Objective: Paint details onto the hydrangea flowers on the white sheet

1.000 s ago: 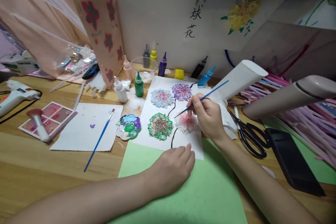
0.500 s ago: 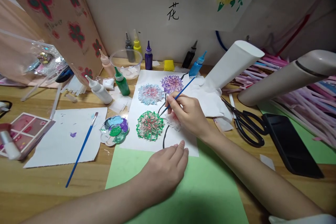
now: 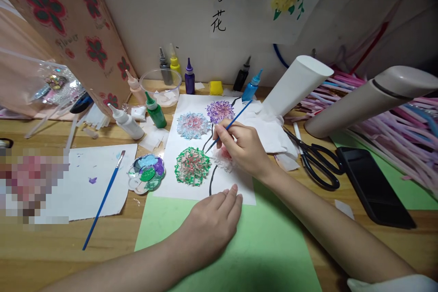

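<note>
My right hand (image 3: pixel 239 148) is closed in a pinch around a thin blue paintbrush (image 3: pixel 236 118), its tip at the lower end of a black painted line (image 3: pixel 210 136). Below, my left hand (image 3: pixel 214 219) lies palm down with fingers stretched over the bottom edge of the white paper (image 3: pixel 167 187). Raised, crinkled flowers sit on this sheet: a green-tipped one (image 3: pixel 192 166), a light blue one (image 3: pixel 193 125), a purple one (image 3: pixel 221 112), and a pale pink one (image 3: pixel 224 157) partly hidden by my right hand. Another black line (image 3: pixel 212 180) runs down near my left fingertips.
Left of the paper are a paint palette (image 3: pixel 146 173) and a second paintbrush (image 3: pixel 104 198). Several paint bottles, including a green one (image 3: pixel 155 110), stand behind. Scissors (image 3: pixel 316 159), a phone (image 3: pixel 374 187) and a grey flask (image 3: pixel 369 100) lie or stand right. Green paper (image 3: pixel 273 246) lies underneath.
The whole view has shifted slightly, with things appearing a little further left. Both hands keep nearly the same place on the paper, and the brush stays in my right hand.
</note>
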